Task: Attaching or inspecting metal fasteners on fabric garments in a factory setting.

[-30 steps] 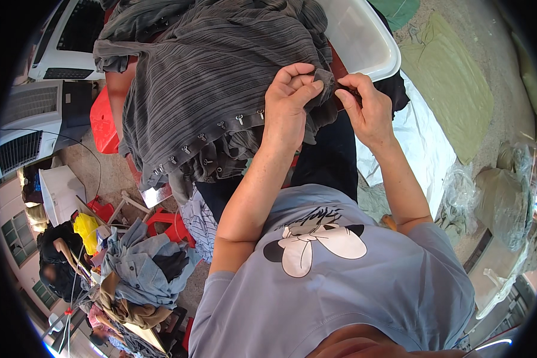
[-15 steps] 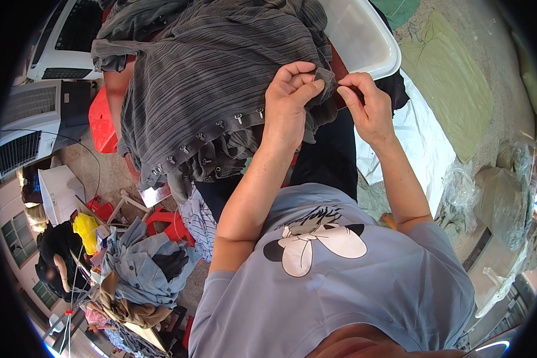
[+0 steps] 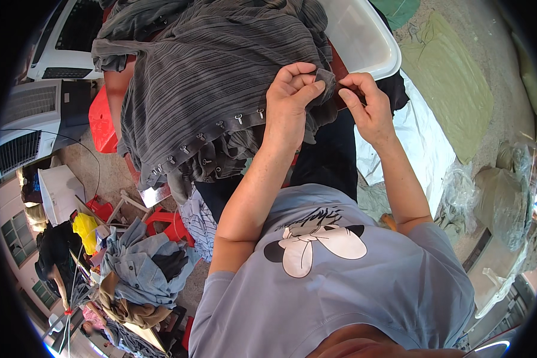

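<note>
A large grey pleated garment [image 3: 221, 83] with a row of small metal hooks along one hem lies bunched in front of me. My left hand [image 3: 289, 98] pinches a corner of its fabric between thumb and fingers. My right hand [image 3: 364, 104] grips the same corner from the other side, fingers curled close to the left hand. Dark cloth [image 3: 328, 155] hangs beneath both hands.
A white plastic tub [image 3: 364, 36] stands just beyond my hands. A red stool [image 3: 101, 119] is at the left. A heap of blue and brown clothes [image 3: 140, 274] lies lower left beside another person in black [image 3: 53, 256]. Pale sheeting [image 3: 417, 143] and bags [image 3: 501, 197] are at the right.
Both hands stay on the garment corner with only slight finger shifts. The person in black at lower left has moved a little.
</note>
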The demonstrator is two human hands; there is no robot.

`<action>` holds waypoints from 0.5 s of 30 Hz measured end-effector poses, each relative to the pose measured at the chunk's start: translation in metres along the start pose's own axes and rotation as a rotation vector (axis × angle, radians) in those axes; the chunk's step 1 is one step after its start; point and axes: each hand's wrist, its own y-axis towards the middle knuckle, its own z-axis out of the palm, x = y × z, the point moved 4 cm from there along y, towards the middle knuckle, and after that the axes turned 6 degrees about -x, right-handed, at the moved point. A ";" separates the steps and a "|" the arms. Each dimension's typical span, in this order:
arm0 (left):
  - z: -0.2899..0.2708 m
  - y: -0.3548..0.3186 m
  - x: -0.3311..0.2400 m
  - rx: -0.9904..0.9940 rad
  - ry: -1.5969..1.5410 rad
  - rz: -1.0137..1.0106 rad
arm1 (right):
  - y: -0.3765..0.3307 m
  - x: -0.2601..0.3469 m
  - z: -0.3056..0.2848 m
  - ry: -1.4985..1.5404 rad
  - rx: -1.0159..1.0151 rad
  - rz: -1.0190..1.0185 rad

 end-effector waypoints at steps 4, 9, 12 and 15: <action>0.000 0.000 0.001 0.008 -0.003 -0.003 | 0.001 0.002 0.000 -0.037 -0.011 -0.056; 0.000 0.000 0.001 0.001 0.007 0.005 | 0.004 0.004 0.001 -0.084 -0.040 -0.125; 0.000 0.000 0.001 -0.005 0.022 0.006 | 0.002 0.000 0.001 -0.064 0.030 -0.026; 0.000 0.000 0.001 -0.007 0.035 0.006 | 0.002 -0.004 0.001 -0.009 0.057 0.032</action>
